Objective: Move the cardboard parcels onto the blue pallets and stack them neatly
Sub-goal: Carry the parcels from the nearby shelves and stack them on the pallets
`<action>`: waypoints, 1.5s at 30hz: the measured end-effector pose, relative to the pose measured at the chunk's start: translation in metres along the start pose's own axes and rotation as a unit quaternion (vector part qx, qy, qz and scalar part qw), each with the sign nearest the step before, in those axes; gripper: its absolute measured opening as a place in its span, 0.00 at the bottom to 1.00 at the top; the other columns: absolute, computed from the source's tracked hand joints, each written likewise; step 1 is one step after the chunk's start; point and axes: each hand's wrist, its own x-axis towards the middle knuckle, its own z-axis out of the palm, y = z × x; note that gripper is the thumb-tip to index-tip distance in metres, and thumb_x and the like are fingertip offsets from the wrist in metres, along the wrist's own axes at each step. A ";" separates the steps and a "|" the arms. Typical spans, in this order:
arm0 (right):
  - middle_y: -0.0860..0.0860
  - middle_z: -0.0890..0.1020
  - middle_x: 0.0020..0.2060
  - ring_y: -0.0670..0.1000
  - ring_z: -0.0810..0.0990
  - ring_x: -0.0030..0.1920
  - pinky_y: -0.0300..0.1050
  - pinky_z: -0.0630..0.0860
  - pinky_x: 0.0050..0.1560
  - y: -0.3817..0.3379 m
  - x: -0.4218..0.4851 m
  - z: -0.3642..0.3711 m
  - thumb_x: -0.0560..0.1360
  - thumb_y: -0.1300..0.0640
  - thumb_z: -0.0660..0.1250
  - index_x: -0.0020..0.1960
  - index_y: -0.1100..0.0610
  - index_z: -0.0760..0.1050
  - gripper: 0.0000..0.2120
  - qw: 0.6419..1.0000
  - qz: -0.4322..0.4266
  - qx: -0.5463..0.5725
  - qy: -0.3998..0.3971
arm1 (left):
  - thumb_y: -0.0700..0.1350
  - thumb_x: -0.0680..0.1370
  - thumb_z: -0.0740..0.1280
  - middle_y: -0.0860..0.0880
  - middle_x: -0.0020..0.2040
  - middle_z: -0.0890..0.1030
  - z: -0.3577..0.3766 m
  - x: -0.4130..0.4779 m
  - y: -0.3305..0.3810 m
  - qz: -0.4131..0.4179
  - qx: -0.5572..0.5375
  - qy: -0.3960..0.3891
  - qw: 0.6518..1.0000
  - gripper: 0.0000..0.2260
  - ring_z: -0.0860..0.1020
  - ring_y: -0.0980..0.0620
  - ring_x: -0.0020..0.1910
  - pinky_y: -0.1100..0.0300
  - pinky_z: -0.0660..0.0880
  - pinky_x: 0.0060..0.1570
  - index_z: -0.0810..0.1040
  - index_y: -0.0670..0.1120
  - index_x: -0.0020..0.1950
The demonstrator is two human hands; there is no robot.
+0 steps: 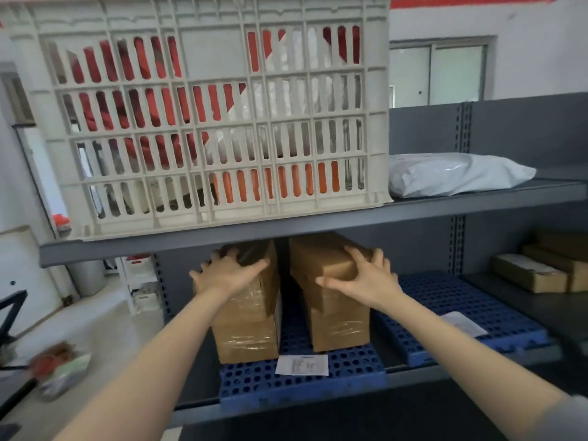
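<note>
The person is working at the stacking step: two piles of cardboard boxes are standing side by side on the near blue pallet (350, 367), under the grey shelf board (445, 208). The left hand (229, 272) is lying spread on the top front corner of the left box (251, 300), fingers wide, and it is pressing rather than closing around it. The right hand (362, 278) is holding the front end of the top right box (324, 259), with the fingers over the top and the thumb on the front face. A small gap is showing between the two piles. I judge that the boxes are being squared up. The next move is probably calling for a gentle push, so that the fronts are lining up. The second pallet (471, 307) at the right is carrying only a paper slip (461, 323).
</note>
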 end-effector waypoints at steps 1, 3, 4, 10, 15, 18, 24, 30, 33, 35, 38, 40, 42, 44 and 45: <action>0.58 0.50 0.75 0.63 0.50 0.75 0.64 0.55 0.72 0.000 0.000 0.000 0.63 0.25 0.64 0.76 0.42 0.51 0.48 1.000 0.001 0.005 0.003 | 0.77 0.68 0.53 0.44 0.77 0.57 0.000 0.000 0.000 0.000 -0.004 -0.004 1.000 0.41 0.57 0.36 0.75 0.36 0.49 0.71 0.57 0.57 0.76; 0.58 0.50 0.75 0.63 0.51 0.75 0.65 0.55 0.72 0.001 -0.001 -0.001 0.63 0.25 0.64 0.76 0.42 0.51 0.48 1.000 -0.001 0.016 0.015 | 0.78 0.66 0.52 0.44 0.77 0.57 -0.001 -0.001 0.002 0.001 -0.011 -0.006 1.000 0.43 0.57 0.37 0.75 0.36 0.49 0.71 0.57 0.56 0.76; 0.57 0.51 0.75 0.63 0.51 0.75 0.65 0.55 0.72 0.000 -0.001 -0.001 0.63 0.25 0.65 0.76 0.42 0.51 0.48 1.000 -0.003 0.021 0.021 | 0.78 0.66 0.52 0.43 0.77 0.57 -0.002 -0.001 0.002 0.004 -0.012 -0.002 1.000 0.43 0.56 0.37 0.75 0.36 0.50 0.71 0.57 0.56 0.76; 0.58 0.51 0.75 0.62 0.51 0.75 0.64 0.56 0.72 0.001 -0.002 0.000 0.63 0.26 0.65 0.76 0.43 0.52 0.48 0.999 -0.020 0.019 0.042 | 0.76 0.69 0.53 0.43 0.77 0.59 -0.003 -0.007 0.000 0.023 -0.010 0.003 1.000 0.40 0.58 0.38 0.74 0.36 0.50 0.70 0.59 0.56 0.75; 0.59 0.52 0.76 0.61 0.50 0.76 0.63 0.57 0.72 0.002 -0.006 -0.004 0.64 0.27 0.66 0.76 0.44 0.53 0.48 0.997 -0.032 0.030 0.058 | 0.74 0.70 0.55 0.44 0.76 0.60 -0.008 -0.013 0.002 0.044 -0.037 0.019 0.998 0.37 0.58 0.37 0.74 0.36 0.49 0.71 0.60 0.56 0.75; 0.60 0.52 0.76 0.61 0.49 0.76 0.63 0.57 0.72 0.004 -0.014 -0.010 0.65 0.28 0.66 0.76 0.45 0.53 0.47 0.996 -0.035 0.033 0.069 | 0.73 0.71 0.56 0.44 0.76 0.62 -0.010 -0.020 0.008 0.058 -0.055 0.018 0.997 0.36 0.60 0.37 0.74 0.38 0.50 0.71 0.61 0.56 0.74; 0.60 0.52 0.76 0.61 0.49 0.76 0.63 0.58 0.72 0.017 -0.042 -0.021 0.65 0.29 0.66 0.77 0.47 0.53 0.47 0.995 -0.012 0.038 0.092 | 0.72 0.71 0.57 0.43 0.75 0.63 -0.004 -0.036 0.022 0.107 -0.051 0.033 0.992 0.36 0.60 0.38 0.73 0.41 0.55 0.72 0.63 0.54 0.74; 0.57 0.53 0.77 0.59 0.49 0.76 0.64 0.60 0.71 0.040 -0.081 -0.025 0.66 0.29 0.66 0.77 0.45 0.52 0.47 0.994 0.026 0.034 0.100 | 0.68 0.73 0.59 0.42 0.73 0.66 0.007 -0.066 0.041 0.165 -0.062 0.051 0.983 0.34 0.62 0.39 0.72 0.45 0.58 0.71 0.65 0.50 0.73; 0.56 0.54 0.77 0.58 0.50 0.76 0.64 0.60 0.70 0.051 -0.100 -0.033 0.65 0.29 0.66 0.76 0.45 0.52 0.47 0.994 0.038 0.032 0.099 | 0.68 0.73 0.59 0.42 0.72 0.67 0.008 -0.085 0.051 0.180 -0.065 0.040 0.981 0.33 0.63 0.39 0.71 0.46 0.61 0.69 0.66 0.50 0.72; 0.56 0.54 0.77 0.58 0.50 0.76 0.64 0.61 0.70 0.058 -0.112 -0.040 0.65 0.29 0.67 0.77 0.44 0.51 0.47 0.994 0.041 0.036 0.099 | 0.68 0.73 0.59 0.42 0.71 0.68 0.006 -0.098 0.058 0.189 -0.063 0.037 0.979 0.33 0.64 0.39 0.70 0.45 0.63 0.68 0.66 0.50 0.72; 0.56 0.55 0.76 0.58 0.50 0.76 0.62 0.62 0.71 0.065 -0.128 -0.055 0.66 0.30 0.67 0.77 0.45 0.51 0.48 0.993 0.040 0.045 0.105 | 0.68 0.73 0.59 0.43 0.72 0.67 0.001 -0.116 0.071 0.196 -0.071 0.034 0.977 0.33 0.64 0.39 0.70 0.44 0.64 0.68 0.65 0.50 0.72; 0.56 0.56 0.76 0.57 0.51 0.76 0.61 0.62 0.71 0.071 -0.144 -0.070 0.66 0.31 0.68 0.77 0.45 0.51 0.47 0.991 0.034 0.052 0.115 | 0.67 0.73 0.59 0.44 0.72 0.67 -0.003 -0.132 0.086 0.205 -0.073 0.038 0.975 0.33 0.64 0.40 0.71 0.45 0.63 0.68 0.65 0.50 0.73; 0.56 0.58 0.75 0.57 0.54 0.75 0.59 0.64 0.69 0.079 -0.160 -0.087 0.67 0.32 0.68 0.77 0.46 0.51 0.47 0.990 0.031 0.056 0.127 | 0.66 0.74 0.60 0.44 0.72 0.67 -0.004 -0.150 0.105 0.214 -0.085 0.042 0.972 0.33 0.64 0.40 0.71 0.45 0.63 0.67 0.65 0.50 0.73; 0.56 0.61 0.74 0.57 0.57 0.74 0.58 0.66 0.68 0.092 -0.179 -0.106 0.67 0.32 0.68 0.77 0.46 0.51 0.47 0.988 0.030 0.053 0.140 | 0.66 0.74 0.60 0.44 0.71 0.68 -0.001 -0.172 0.128 0.222 -0.098 0.043 0.969 0.32 0.64 0.40 0.70 0.45 0.64 0.66 0.65 0.50 0.72; 0.56 0.62 0.74 0.57 0.59 0.74 0.58 0.66 0.68 0.100 -0.190 -0.116 0.67 0.32 0.68 0.77 0.46 0.51 0.47 0.988 0.031 0.047 0.145 | 0.67 0.74 0.60 0.44 0.71 0.68 0.001 -0.183 0.141 0.226 -0.105 0.039 0.968 0.32 0.64 0.40 0.70 0.45 0.65 0.66 0.65 0.50 0.72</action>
